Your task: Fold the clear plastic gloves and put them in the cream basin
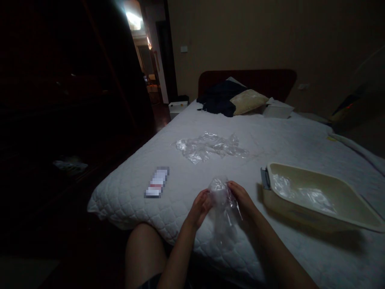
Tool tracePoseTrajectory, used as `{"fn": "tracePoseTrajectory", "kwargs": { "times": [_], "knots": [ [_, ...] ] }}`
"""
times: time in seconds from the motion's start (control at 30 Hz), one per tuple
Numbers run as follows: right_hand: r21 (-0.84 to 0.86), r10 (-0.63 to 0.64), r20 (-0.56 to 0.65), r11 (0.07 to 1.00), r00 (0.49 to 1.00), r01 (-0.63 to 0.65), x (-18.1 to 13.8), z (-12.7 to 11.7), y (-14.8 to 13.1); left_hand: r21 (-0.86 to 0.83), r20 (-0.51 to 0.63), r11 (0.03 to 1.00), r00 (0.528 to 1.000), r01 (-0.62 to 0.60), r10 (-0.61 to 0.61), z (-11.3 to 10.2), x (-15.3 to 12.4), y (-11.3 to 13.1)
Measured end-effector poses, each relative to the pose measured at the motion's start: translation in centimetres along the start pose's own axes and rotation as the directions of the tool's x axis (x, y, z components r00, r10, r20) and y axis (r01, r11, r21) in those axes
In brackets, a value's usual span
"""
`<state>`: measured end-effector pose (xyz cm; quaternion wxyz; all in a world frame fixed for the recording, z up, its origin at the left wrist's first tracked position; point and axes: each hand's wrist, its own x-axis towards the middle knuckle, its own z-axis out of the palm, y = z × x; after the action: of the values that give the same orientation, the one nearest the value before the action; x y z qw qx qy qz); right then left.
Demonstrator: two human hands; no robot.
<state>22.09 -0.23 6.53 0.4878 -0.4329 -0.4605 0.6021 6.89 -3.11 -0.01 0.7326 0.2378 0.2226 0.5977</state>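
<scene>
Gripping the clear bag (223, 212) from both sides, above the bed (126, 182), probably keeps its top spread while the rest hangs loose. Your left hand (200, 206) and right hand (242, 197) each pinch it, fingers curled and nearly closed; the tub (300, 214) sits to the right, perhaps for easy reach.

From where I stand, the premises register as a home bedroom (dimly lit): quilted bed (258, 134), dark headboard (267, 82), tan pillow (249, 101), doorway (151, 60) lit beyond.
</scene>
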Motion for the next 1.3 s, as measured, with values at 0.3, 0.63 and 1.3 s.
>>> {"fn": "tracePoseTrajectory", "kwargs": {
  "times": [0.3, 0.63, 1.3],
  "knots": [
    [-0.001, -0.019, -0.089, 1.000, 0.996, 0.019, 1.4, -1.3, 7.2, 0.280, -0.103, 0.959, 0.995, 0.044, -0.016, 0.4, 0.1, -0.4],
    [0.004, -0.057, -0.107, 0.998, 0.993, 0.058, 1.0, -1.7, 7.5, 0.298, -0.154, 0.954, 0.988, 0.020, 0.028, -0.4, 0.8, -1.3],
    [0.168, -0.017, -0.137, 0.985, 0.990, 0.040, 0.4, -1.6, 6.7, 0.077, -0.165, 0.989, 0.977, -0.124, 0.135, -0.3, 0.7, -0.8]
  ]
}}
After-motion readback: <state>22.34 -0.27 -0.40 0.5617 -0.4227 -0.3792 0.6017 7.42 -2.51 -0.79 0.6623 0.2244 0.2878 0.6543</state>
